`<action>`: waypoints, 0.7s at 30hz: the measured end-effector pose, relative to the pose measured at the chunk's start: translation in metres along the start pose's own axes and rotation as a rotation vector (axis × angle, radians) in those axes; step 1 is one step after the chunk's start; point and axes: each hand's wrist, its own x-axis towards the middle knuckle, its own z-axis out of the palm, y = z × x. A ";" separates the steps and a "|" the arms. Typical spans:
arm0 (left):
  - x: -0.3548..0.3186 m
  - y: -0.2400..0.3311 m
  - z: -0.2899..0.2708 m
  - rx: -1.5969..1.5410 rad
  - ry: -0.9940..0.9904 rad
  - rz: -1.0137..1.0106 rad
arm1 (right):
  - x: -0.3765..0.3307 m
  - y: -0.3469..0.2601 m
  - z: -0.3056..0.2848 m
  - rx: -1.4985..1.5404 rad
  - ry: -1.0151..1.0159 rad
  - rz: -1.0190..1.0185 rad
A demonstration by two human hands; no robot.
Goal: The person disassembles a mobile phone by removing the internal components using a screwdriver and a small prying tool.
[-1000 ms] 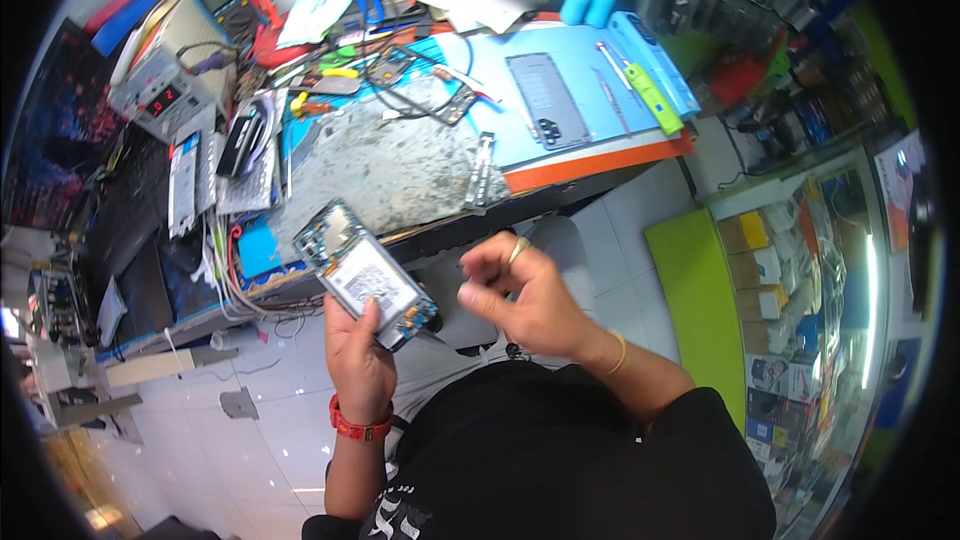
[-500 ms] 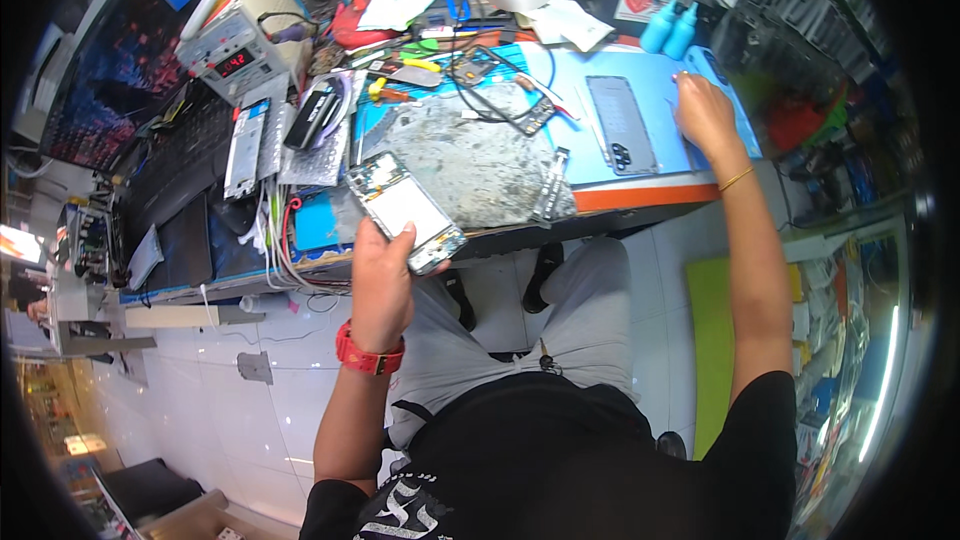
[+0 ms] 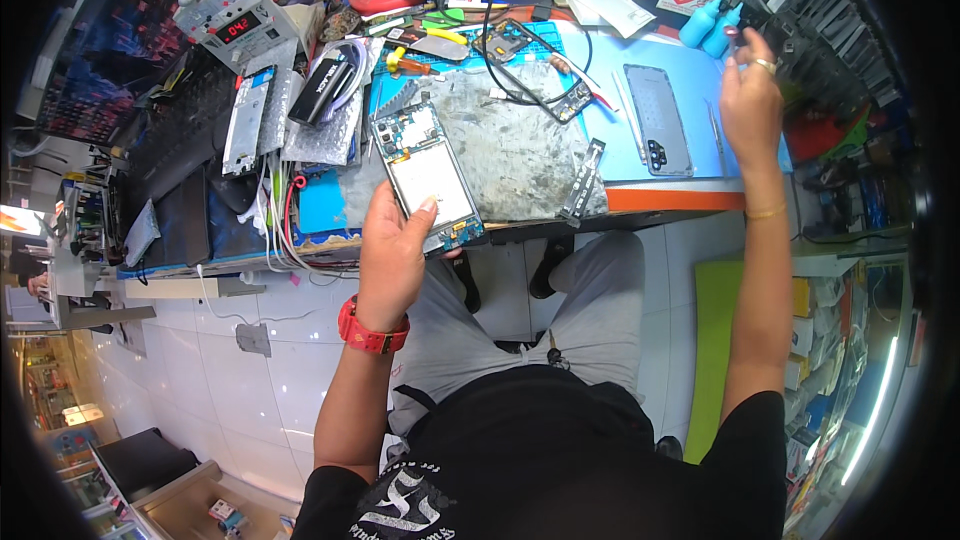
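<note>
Red digits [image 3: 240,29] glow; left hand [image 3: 392,258] holds phone [image 3: 438,180].

A cluttered workbench [image 3: 540,227] runs across the upper half of the view. At its middle lies a worn, stained grey mat [image 3: 500,165], with a narrow strip-shaped part [image 3: 583,180] across its right end. To the right, a blue mat [image 3: 700,85] edged in orange bears a dark phone back panel [image 3: 660,120], lying flat. Two light-blue squeeze bottles [image 3: 702,22] sit toward the back. On the left are a power supply [image 3: 225,30] with red digits and a dark keyboard [image 3: 165,100]; an orange-handled screwdriver [image 3: 412,66] lies behind the grey mat.
</note>
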 end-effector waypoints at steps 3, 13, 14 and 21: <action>-0.001 0.000 -0.003 0.003 -0.017 0.007 | -0.021 -0.057 -0.015 0.709 0.097 0.049; 0.000 -0.001 -0.002 0.003 -0.010 -0.001 | -0.125 -0.200 -0.007 1.126 -0.194 -0.028; 0.000 0.000 -0.002 0.009 -0.006 -0.004 | -0.126 -0.202 -0.007 1.106 -0.206 -0.037; -0.001 0.000 -0.001 0.003 -0.003 0.007 | -0.130 -0.204 -0.004 1.056 -0.218 -0.046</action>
